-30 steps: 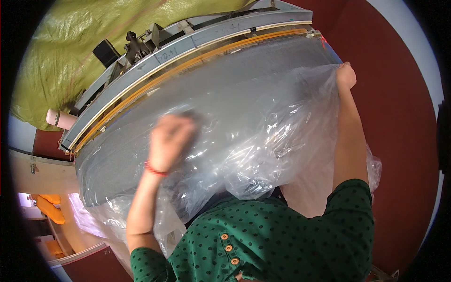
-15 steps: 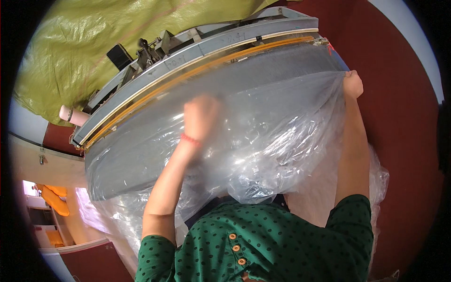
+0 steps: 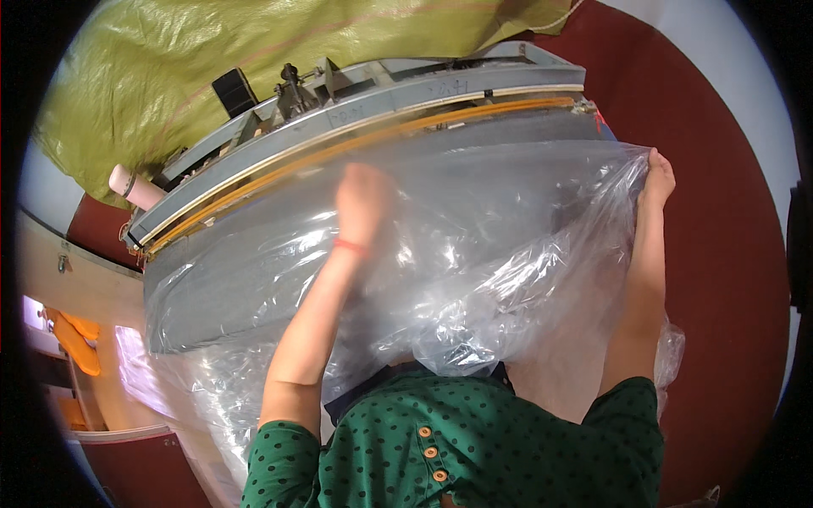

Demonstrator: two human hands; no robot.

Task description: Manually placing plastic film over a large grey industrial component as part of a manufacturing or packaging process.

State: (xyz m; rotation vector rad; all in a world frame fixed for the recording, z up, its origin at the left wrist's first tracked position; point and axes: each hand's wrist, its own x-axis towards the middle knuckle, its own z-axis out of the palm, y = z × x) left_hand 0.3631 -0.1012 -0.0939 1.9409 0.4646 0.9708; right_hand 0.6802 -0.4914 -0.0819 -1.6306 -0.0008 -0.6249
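A wide sheet of clear plastic film [image 3: 474, 279] spreads over a long grey bed in front of me and hangs in crumpled folds toward my body. At the bed's right end my right hand [image 3: 658, 178] pinches the film's upper edge, drawing it into taut creases. My left hand [image 3: 364, 203], with a red band at the wrist, is over the middle of the film near its upper edge. Motion smears its fingers, so whether they grip the film is not visible. Beyond the film, an orange-yellow bar [image 3: 440, 118] runs along the bed.
A grey metal frame [image 3: 474, 85] closes off the far side, with a metal clamp-like fitting [image 3: 292, 89] on it. Behind lie a black phone [image 3: 235, 93] and a yellow-green sheet [image 3: 169, 93]. A pink cylinder [image 3: 135, 186] stands at the left end; dark red floor [image 3: 720, 254] is at right.
My right hand has moved slightly outward to the right with the film's edge, which is stretched straighter. My left hand stays near the middle, still blurred. The whole view has shifted a little.
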